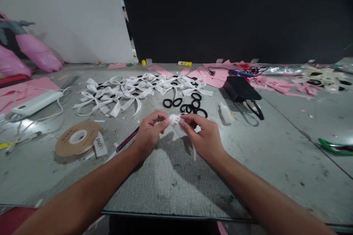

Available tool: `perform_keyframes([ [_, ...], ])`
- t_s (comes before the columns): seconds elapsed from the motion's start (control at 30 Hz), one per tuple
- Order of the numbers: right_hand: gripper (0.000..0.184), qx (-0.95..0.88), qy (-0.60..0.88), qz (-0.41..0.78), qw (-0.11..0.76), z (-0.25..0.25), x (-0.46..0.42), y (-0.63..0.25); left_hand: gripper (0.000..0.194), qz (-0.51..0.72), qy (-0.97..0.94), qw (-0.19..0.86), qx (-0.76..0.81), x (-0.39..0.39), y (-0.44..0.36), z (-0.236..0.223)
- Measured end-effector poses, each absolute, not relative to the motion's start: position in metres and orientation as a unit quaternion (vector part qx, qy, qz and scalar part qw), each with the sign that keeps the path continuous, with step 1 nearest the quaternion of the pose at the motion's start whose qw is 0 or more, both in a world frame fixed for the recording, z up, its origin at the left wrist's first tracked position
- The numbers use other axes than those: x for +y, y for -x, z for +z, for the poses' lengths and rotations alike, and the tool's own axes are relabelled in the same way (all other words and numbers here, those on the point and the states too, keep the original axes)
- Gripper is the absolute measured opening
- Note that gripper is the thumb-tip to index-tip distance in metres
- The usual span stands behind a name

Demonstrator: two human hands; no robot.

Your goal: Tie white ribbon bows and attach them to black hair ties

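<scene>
Between my two hands is a white printed ribbon, bunched up over the middle of the table. My left hand pinches its left side between thumb and forefinger. On the other side, my right hand grips the ribbon with thumb and fingertips, and a loose end hangs below. Several black hair ties lie just beyond my hands. Behind them spreads a pile of white ribbon bows on black bands. To the left rests a cardboard ribbon spool with a printed ribbon end sticking out.
A dark pen-like stick lies by my left forearm. A black box and a small glue bottle stand to the right. Farther right are green-handled scissors. At left sits a white power strip; pink sheets lie at the back.
</scene>
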State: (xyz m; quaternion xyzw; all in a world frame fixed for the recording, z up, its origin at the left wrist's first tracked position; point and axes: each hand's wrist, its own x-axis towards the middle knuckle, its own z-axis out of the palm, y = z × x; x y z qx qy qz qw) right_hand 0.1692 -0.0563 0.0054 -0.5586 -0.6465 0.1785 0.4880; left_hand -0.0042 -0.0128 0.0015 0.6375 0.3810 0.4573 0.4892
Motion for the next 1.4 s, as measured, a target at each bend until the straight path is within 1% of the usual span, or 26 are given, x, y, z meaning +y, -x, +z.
perform_keyframes([
  [0.07, 0.026, -0.627, 0.574, 0.158, 0.502, 0.005, -0.055, -0.17, 0.019, 0.447, -0.623, 0.51, 0.389, -0.012, 0.005, 0.002],
  [0.1, 0.034, -0.612, 0.577, 0.169, 0.514, 0.004, -0.055, -0.17, 0.019, 0.44, -0.622, 0.518, 0.389, -0.012, 0.005, 0.003],
  [0.17, 0.049, -0.586, 0.563, 0.246, 0.528, 0.003, -0.052, -0.169, 0.02, 0.432, -0.633, 0.525, 0.371, -0.012, 0.006, 0.003],
  [0.2, 0.051, -0.58, 0.547, 0.3, 0.524, 0.002, -0.051, -0.169, 0.02, 0.431, -0.642, 0.525, 0.356, -0.012, 0.006, 0.004],
  [0.27, 0.043, -0.569, 0.518, 0.394, 0.502, 0.001, -0.05, -0.168, 0.019, 0.429, -0.653, 0.528, 0.333, -0.013, 0.005, 0.004],
  [0.33, 0.034, -0.549, 0.514, 0.435, 0.495, 0.001, -0.049, -0.167, 0.02, 0.43, -0.633, 0.552, 0.332, -0.014, 0.003, 0.002],
  [0.43, 0.031, -0.517, 0.536, 0.431, 0.509, 0.002, -0.05, -0.167, 0.023, 0.431, -0.565, 0.616, 0.34, -0.014, 0.0, -0.002],
  [0.5, 0.031, -0.522, 0.542, 0.413, 0.513, 0.003, -0.051, -0.167, 0.024, 0.432, -0.544, 0.635, 0.339, -0.013, -0.001, -0.004],
  [0.6, 0.026, -0.554, 0.534, 0.386, 0.508, 0.003, -0.051, -0.167, 0.026, 0.421, -0.593, 0.592, 0.347, -0.013, 0.0, -0.005],
  [0.7, 0.023, -0.583, 0.532, 0.362, 0.496, 0.002, -0.05, -0.167, 0.021, 0.418, -0.644, 0.538, 0.348, -0.013, 0.001, -0.001],
  [0.77, 0.022, -0.595, 0.531, 0.351, 0.49, 0.001, -0.05, -0.167, 0.019, 0.424, -0.65, 0.534, 0.334, -0.014, 0.001, 0.002],
  [0.87, 0.025, -0.6, 0.53, 0.35, 0.486, 0.0, -0.049, -0.168, 0.022, 0.425, -0.653, 0.534, 0.328, -0.015, 0.001, 0.003],
  [1.03, 0.031, -0.595, 0.52, 0.367, 0.491, -0.004, -0.049, -0.169, 0.023, 0.439, -0.655, 0.499, 0.359, -0.012, 0.001, -0.001],
  [1.17, 0.04, -0.596, 0.506, 0.383, 0.493, -0.006, -0.048, -0.169, 0.02, 0.437, -0.661, 0.476, 0.381, -0.011, 0.001, -0.003],
  [1.23, 0.044, -0.593, 0.503, 0.39, 0.493, -0.005, -0.048, -0.169, 0.024, 0.434, -0.672, 0.459, 0.386, -0.011, 0.002, -0.004],
  [1.33, 0.041, -0.585, 0.507, 0.399, 0.492, -0.003, -0.049, -0.168, 0.032, 0.435, -0.687, 0.435, 0.386, -0.012, 0.001, -0.004],
  [1.4, 0.039, -0.575, 0.514, 0.405, 0.491, -0.001, -0.049, -0.168, 0.035, 0.436, -0.688, 0.43, 0.39, -0.013, 0.0, -0.005],
])
